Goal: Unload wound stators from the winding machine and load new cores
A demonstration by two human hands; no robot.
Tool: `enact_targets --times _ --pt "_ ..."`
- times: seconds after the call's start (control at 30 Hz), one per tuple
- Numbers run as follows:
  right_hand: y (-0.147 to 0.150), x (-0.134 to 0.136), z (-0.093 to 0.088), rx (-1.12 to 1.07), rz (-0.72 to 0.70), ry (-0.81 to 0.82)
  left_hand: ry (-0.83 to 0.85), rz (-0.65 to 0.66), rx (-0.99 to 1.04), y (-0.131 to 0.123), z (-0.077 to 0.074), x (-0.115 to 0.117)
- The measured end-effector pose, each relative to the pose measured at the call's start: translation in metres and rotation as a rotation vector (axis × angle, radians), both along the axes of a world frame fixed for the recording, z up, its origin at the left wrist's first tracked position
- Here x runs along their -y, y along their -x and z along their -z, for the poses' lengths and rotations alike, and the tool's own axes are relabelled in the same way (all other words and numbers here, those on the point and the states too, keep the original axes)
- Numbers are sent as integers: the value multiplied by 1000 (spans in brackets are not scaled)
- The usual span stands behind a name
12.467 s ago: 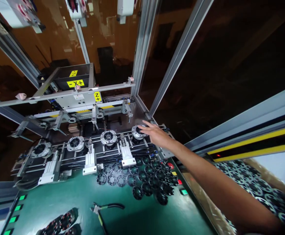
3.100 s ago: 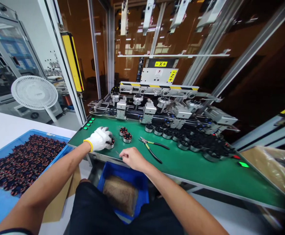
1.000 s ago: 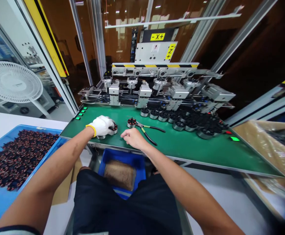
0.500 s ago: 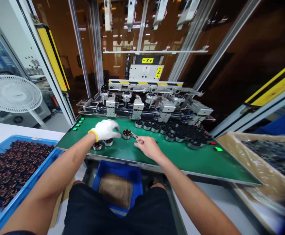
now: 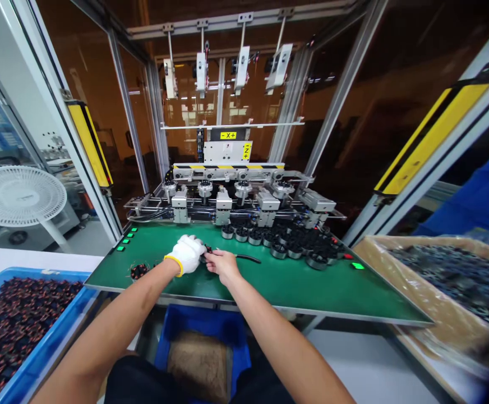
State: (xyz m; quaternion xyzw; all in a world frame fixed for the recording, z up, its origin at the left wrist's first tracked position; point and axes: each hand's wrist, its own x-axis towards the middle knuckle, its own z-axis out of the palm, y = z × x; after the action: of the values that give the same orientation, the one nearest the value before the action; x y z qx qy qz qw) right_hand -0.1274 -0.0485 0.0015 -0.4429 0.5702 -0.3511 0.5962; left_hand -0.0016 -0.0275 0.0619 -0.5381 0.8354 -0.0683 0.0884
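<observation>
My left hand (image 5: 189, 253), in a white glove, is curled over a small dark wound motor part (image 5: 206, 249) on the green table (image 5: 312, 283). My bare right hand (image 5: 221, 264) meets it from the right, fingertips pinched together at that part. What the pinch holds is too small to make out. Black-handled pliers (image 5: 248, 258) lie on the table just past my right hand, their head hidden by it. Two more wound parts (image 5: 138, 271) sit to the left of my gloved hand.
A pile of black ring parts (image 5: 297, 242) lies before the machine's fixture row (image 5: 227, 197). There is a blue tray (image 5: 38, 359) of wound parts at left, a blue bin (image 5: 200, 331) under the table, a lined box (image 5: 446, 280) of dark parts at right, and a white fan (image 5: 17, 196).
My gloved hand left the two wound parts and moved right to another part. My right hand came left off the pliers' handles to meet it. The view tilted upward.
</observation>
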Motion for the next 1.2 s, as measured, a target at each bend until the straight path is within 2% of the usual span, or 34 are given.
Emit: enact_targets --times 0.23,0.4,0.53,0.63,0.73,0.8,0.9,1.03,1.13,1.2 --pt "27 -11 -3 -371 -316 96 -49 -24 -55 0 3 8" --pt "67 -12 -6 -563 -528 326 -139 -63 -132 -5 6 10" --pt "101 -8 -10 -686 -631 529 -175 -64 -174 -5 5 8" --pt "123 -1 -11 -802 -621 675 -172 -55 -192 -4 7 4" --pt "137 2 -7 -934 -474 759 -151 -22 -206 -3 12 -1" --pt "137 2 -1 -978 -393 800 -138 -14 -211 0 14 -3" --pt "126 -1 8 -996 -394 838 -91 -53 -234 5 10 -7" --pt "111 0 15 -1027 -458 767 63 -119 -330 9 -12 -32" --pt "112 -1 16 -1035 -503 701 147 -188 -427 6 -27 -71" --pt "115 -5 17 -1029 -517 686 190 -185 -571 1 -27 -102"
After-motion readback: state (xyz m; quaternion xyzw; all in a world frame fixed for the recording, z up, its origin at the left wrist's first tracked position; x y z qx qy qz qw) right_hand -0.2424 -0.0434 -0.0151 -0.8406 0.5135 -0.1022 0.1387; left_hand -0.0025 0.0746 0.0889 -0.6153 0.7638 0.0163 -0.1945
